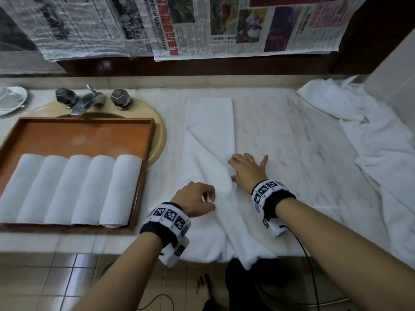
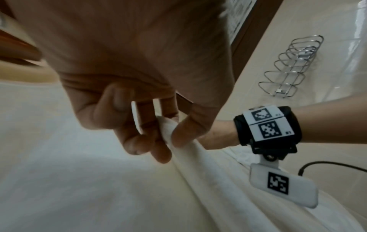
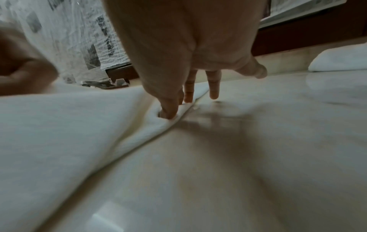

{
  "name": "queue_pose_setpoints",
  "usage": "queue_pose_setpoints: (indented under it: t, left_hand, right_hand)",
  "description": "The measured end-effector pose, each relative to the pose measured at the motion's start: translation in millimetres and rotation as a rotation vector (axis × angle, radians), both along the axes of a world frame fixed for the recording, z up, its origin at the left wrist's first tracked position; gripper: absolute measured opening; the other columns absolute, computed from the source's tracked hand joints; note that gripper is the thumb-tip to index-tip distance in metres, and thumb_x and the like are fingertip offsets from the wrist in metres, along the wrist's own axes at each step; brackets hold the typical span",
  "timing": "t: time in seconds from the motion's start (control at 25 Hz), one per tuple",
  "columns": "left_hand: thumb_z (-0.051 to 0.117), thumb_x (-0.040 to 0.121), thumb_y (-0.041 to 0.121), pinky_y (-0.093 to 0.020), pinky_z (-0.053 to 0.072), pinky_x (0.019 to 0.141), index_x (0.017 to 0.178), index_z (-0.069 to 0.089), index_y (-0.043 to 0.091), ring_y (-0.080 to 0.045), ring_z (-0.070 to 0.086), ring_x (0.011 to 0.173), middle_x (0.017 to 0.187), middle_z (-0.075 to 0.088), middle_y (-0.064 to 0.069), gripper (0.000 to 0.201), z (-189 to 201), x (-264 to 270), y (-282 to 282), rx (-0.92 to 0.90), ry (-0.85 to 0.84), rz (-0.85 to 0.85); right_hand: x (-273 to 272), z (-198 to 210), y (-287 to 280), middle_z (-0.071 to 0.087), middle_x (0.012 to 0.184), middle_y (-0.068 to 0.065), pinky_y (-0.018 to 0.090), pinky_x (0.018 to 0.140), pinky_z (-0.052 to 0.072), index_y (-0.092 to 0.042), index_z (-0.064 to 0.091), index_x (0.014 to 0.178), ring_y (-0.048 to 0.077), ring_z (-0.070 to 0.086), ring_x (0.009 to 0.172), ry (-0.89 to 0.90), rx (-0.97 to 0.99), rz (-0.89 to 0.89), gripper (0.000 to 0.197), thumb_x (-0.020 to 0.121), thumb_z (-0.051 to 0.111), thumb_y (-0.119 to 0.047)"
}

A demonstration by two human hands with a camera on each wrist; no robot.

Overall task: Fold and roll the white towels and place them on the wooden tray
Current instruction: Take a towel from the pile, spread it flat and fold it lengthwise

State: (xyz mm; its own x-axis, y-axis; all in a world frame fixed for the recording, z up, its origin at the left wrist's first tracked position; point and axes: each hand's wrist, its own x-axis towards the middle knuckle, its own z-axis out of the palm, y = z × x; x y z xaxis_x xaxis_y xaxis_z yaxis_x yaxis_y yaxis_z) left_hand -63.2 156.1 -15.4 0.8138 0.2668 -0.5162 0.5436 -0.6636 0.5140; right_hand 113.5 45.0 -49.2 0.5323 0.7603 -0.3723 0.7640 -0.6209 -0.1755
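A long white towel [image 1: 210,140] lies lengthwise on the marble counter [image 1: 292,153], its near end hanging over the front edge. My left hand [image 1: 197,198] pinches a raised fold of this towel [image 2: 168,130] between thumb and fingers. My right hand [image 1: 247,169] lies flat with spread fingers on the towel's right edge; its fingertips [image 3: 170,113] press the towel [image 3: 69,125] down onto the counter. The wooden tray [image 1: 143,171] sits to the left over the sink and holds several rolled white towels [image 1: 74,189] side by side.
A heap of loose white towels [image 1: 370,135] fills the counter's right side. A tap with two handles [image 1: 89,99] stands behind the tray. Newspaper sheets [image 1: 202,25] hang on the wall. A wire rack [image 2: 294,66] hangs on the tiled wall at the right.
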Motion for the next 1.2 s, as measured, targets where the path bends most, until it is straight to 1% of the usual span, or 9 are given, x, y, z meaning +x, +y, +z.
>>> queue_pose_setpoints:
  t: [0.08, 0.28, 0.4, 0.48, 0.64, 0.76, 0.92, 1.08, 1.2]
  left_hand:
    - [0.062, 0.066, 0.038, -0.028, 0.049, 0.066, 0.073, 0.06, 0.029, -0.013, 0.06, 0.071, 0.078, 0.064, 0.01, 0.012, -2, -17, 13, -0.034, -0.011, 0.08]
    - [0.063, 0.071, 0.032, -0.031, 0.057, 0.065, 0.096, 0.069, 0.029, -0.013, 0.063, 0.063, 0.079, 0.071, 0.003, 0.025, -3, -28, -24, -0.249, 0.056, -0.023]
    - [0.062, 0.071, 0.033, -0.032, 0.054, 0.062, 0.078, 0.072, 0.02, -0.015, 0.062, 0.057, 0.065, 0.069, -0.002, 0.018, -1, -39, -26, -0.289, -0.015, 0.055]
    - [0.067, 0.072, 0.041, -0.029, 0.049, 0.056, 0.065, 0.07, 0.014, -0.017, 0.059, 0.053, 0.057, 0.064, -0.005, 0.028, 1, -53, -12, -0.347, -0.027, 0.186]
    - [0.068, 0.079, 0.059, -0.021, 0.041, 0.04, 0.074, 0.07, 0.009, -0.01, 0.059, 0.048, 0.059, 0.066, -0.002, 0.051, -3, -66, -19, -0.238, 0.048, 0.248]
    - [0.08, 0.074, 0.033, -0.032, 0.054, 0.044, 0.065, 0.06, 0.008, -0.019, 0.064, 0.054, 0.063, 0.065, -0.006, 0.032, -11, -68, -33, -0.235, 0.008, 0.325]
    - [0.064, 0.069, -0.004, -0.044, 0.059, 0.053, 0.072, 0.038, 0.012, -0.028, 0.059, 0.058, 0.079, 0.048, -0.01, 0.031, -11, -80, -26, -0.33, -0.039, 0.381]
    - [0.072, 0.067, -0.009, -0.038, 0.058, 0.055, 0.101, 0.036, 0.015, -0.027, 0.061, 0.058, 0.097, 0.054, -0.019, 0.054, -10, -87, -30, -0.352, -0.01, 0.449]
    - [0.083, 0.064, -0.003, -0.033, 0.056, 0.052, 0.105, 0.04, 0.01, -0.025, 0.064, 0.055, 0.084, 0.062, -0.016, 0.061, -12, -90, -38, -0.374, 0.047, 0.615]
  right_hand:
    - [2, 1, 2, 0.031, 0.143, -0.011, 0.079, 0.102, 0.004, -0.027, 0.044, 0.134, 0.02, 0.023, 0.139, 0.005, -0.015, 0.0, 0.044, 0.093, 0.058, -0.026]
    - [-3, -1, 0, 0.013, 0.157, -0.013, 0.08, 0.101, 0.0, -0.031, 0.029, 0.146, 0.022, 0.012, 0.145, 0.027, -0.071, -0.01, 0.05, 0.1, 0.046, -0.023]
    - [-3, -1, -5, 0.007, 0.159, -0.014, 0.08, 0.101, -0.002, -0.032, 0.024, 0.148, 0.021, 0.007, 0.147, 0.051, -0.119, -0.031, 0.052, 0.101, 0.044, -0.021]
    - [-1, 1, -4, 0.006, 0.159, -0.015, 0.08, 0.101, -0.002, -0.033, 0.023, 0.148, 0.021, 0.005, 0.147, 0.067, -0.136, -0.032, 0.054, 0.101, 0.044, -0.018]
    - [-2, 4, -4, 0.003, 0.16, -0.015, 0.079, 0.102, -0.002, -0.032, 0.02, 0.15, 0.02, 0.002, 0.148, 0.096, -0.15, -0.047, 0.057, 0.101, 0.043, -0.013]
    - [-1, 3, -3, 0.002, 0.159, -0.016, 0.08, 0.101, -0.002, -0.033, 0.019, 0.15, 0.02, 0.001, 0.148, 0.106, -0.15, -0.048, 0.059, 0.101, 0.043, -0.012]
    - [-1, 0, -3, 0.001, 0.159, -0.016, 0.08, 0.101, -0.003, -0.034, 0.019, 0.15, 0.019, -0.001, 0.148, 0.125, -0.149, -0.06, 0.059, 0.101, 0.041, -0.011]
    - [-1, -1, -5, 0.0, 0.159, -0.018, 0.08, 0.1, -0.005, -0.035, 0.018, 0.15, 0.018, -0.004, 0.148, 0.146, -0.138, -0.064, 0.06, 0.1, 0.039, -0.008]
    - [-2, -1, -5, 0.0, 0.159, -0.017, 0.08, 0.101, -0.004, -0.035, 0.018, 0.15, 0.018, -0.003, 0.148, 0.149, -0.134, -0.071, 0.062, 0.1, 0.04, -0.006]
